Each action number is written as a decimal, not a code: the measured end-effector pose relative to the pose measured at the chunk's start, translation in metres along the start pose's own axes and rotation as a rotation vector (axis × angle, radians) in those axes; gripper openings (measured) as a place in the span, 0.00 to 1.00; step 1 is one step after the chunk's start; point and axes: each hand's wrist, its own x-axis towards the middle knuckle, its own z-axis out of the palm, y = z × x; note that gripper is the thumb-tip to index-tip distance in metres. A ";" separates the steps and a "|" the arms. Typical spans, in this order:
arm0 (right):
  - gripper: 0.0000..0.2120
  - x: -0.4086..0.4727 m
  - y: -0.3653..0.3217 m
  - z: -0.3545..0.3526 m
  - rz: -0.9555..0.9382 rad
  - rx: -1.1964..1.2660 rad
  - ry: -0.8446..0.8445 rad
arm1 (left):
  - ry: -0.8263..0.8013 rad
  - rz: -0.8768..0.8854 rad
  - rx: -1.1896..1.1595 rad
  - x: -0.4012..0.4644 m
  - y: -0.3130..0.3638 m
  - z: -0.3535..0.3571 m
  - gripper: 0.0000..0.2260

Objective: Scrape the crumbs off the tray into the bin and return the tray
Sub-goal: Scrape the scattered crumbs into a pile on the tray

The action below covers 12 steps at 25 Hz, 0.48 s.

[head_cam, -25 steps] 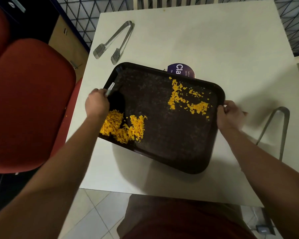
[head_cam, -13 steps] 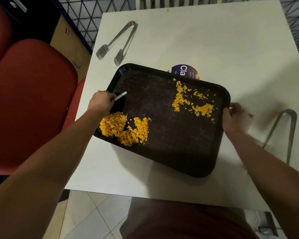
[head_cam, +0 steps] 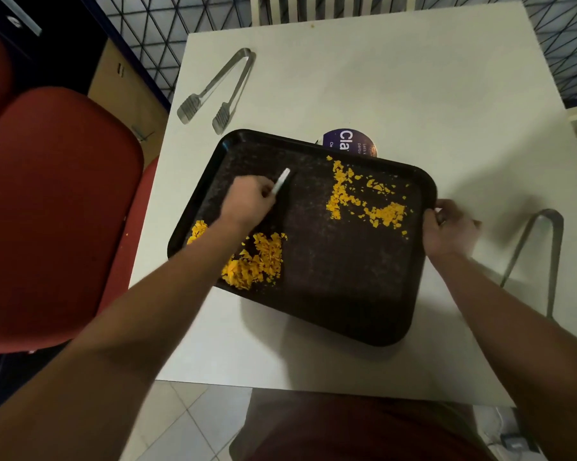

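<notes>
A: Start at the left. What's there?

B: A red chair [head_cam: 57, 207] off the table's left edge, and tongs [head_cam: 219, 91] near the table's [head_cam: 396, 78] far-left corner. No bin shows anywhere.

A: And the tray?

B: The tray [head_cam: 347, 294] lies mid-table, skewed, its left corner reaching the table's left edge. It's black, shallow-rimmed, with a speckled, dusty-looking floor.

A: The hands?

B: The left hand [head_cam: 248, 202] is curled round a scraper [head_cam: 282, 181]; only the pale handle tip shows clearly, the dark blade blurs into the tray. The right hand [head_cam: 446, 227] pinches the tray's right rim, fingers folded over it.

A: How far along?

B: Early, I'd judge. One orange crumb pile [head_cam: 253, 261] is gathered at the tray's near-left corner, partly under the forearm. A second scatter [head_cam: 363, 201] lies loose by the far-right corner. Both are on the tray; nothing looks tipped out. Gathering, binning and returning remain.

A: Further right?

B: A purple label [head_cam: 350, 143] peeks from behind the tray's far rim, and second tongs [head_cam: 543, 254] lie by the table's right edge.
</notes>
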 end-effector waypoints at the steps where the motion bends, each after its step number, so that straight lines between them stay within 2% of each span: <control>1: 0.26 0.000 0.000 0.000 0.000 0.002 0.002 | -0.005 -0.064 -0.096 -0.005 0.016 0.012 0.11; 3: 0.26 0.000 0.000 0.001 -0.009 0.001 0.003 | -0.044 -0.115 -0.173 -0.019 0.045 0.035 0.14; 6: 0.27 0.000 -0.001 0.001 -0.016 -0.013 -0.001 | -0.062 -0.182 -0.160 -0.035 0.068 0.056 0.13; 10: 0.27 0.001 -0.001 0.000 -0.016 -0.023 -0.008 | 0.098 -0.350 -0.088 -0.038 0.053 0.051 0.10; 12: 0.26 0.001 -0.001 0.000 -0.019 -0.019 -0.008 | 0.185 -0.393 -0.127 -0.038 0.036 0.039 0.10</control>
